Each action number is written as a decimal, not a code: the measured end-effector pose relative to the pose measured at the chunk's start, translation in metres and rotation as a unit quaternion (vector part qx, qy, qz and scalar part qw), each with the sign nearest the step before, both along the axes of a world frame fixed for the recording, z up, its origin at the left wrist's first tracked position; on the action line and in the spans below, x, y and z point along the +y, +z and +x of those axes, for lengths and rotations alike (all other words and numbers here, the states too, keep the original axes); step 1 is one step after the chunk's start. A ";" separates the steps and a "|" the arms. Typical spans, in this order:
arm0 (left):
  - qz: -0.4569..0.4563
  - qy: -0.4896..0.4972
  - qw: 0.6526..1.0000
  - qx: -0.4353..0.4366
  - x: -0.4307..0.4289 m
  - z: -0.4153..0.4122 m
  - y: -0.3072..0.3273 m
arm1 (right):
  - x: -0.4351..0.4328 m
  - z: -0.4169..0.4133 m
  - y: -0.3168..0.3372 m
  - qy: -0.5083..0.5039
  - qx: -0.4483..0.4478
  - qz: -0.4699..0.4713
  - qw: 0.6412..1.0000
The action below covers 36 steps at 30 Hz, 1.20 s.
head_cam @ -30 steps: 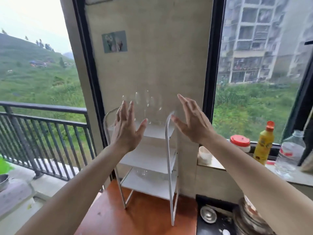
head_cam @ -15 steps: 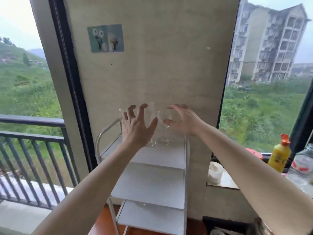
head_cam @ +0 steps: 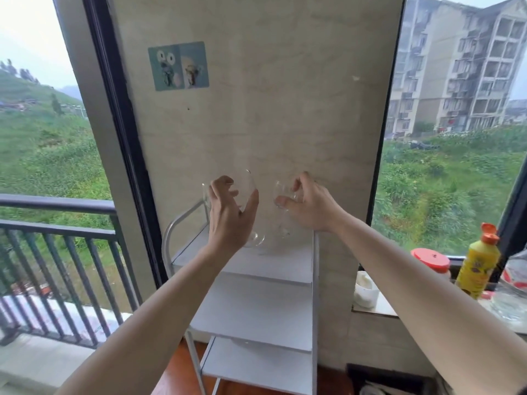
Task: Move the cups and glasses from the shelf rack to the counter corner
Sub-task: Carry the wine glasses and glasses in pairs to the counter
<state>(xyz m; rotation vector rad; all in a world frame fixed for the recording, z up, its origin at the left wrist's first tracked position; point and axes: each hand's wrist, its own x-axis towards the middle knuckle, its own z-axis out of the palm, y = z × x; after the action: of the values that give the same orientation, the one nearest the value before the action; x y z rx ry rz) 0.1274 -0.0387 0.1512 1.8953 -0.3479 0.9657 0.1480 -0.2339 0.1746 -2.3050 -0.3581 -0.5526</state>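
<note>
Both hands now close on the wine glasses

The left wine glass (head_cam: 246, 183) and right wine glass (head_cam: 278, 189) stand on the far top tier of the white shelf rack (head_cam: 285, 263). The left hand (head_cam: 231, 212), spread a moment ago, curls round one bowl, and the right hand (head_cam: 310, 206) pinches the other. Lifting looks next.
</note>
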 end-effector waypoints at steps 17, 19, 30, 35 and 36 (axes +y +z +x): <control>-0.123 -0.126 0.968 -0.178 -0.056 -0.087 0.097 | -0.060 -0.113 0.083 -0.069 -0.233 0.309 0.920; -0.134 -0.176 0.962 -0.158 -0.086 -0.100 0.087 | -0.092 -0.138 0.067 -0.102 -0.239 0.329 0.908; -0.141 -0.474 0.862 0.112 -0.284 -0.202 -0.077 | -0.242 -0.365 -0.114 -0.420 -0.154 0.342 0.826; -0.107 -0.556 0.803 0.187 -0.358 -0.295 -0.121 | -0.285 -0.482 -0.150 -0.501 -0.143 0.376 0.766; -0.094 -0.570 0.794 0.191 -0.369 -0.314 -0.122 | -0.292 -0.502 -0.150 -0.506 -0.149 0.380 0.760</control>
<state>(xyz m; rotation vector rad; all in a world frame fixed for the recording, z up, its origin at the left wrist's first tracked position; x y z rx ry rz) -0.1861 -0.4081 0.0292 1.2564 -0.9506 -0.2027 -0.3542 -0.5261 0.0249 -1.4118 0.9126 -1.2964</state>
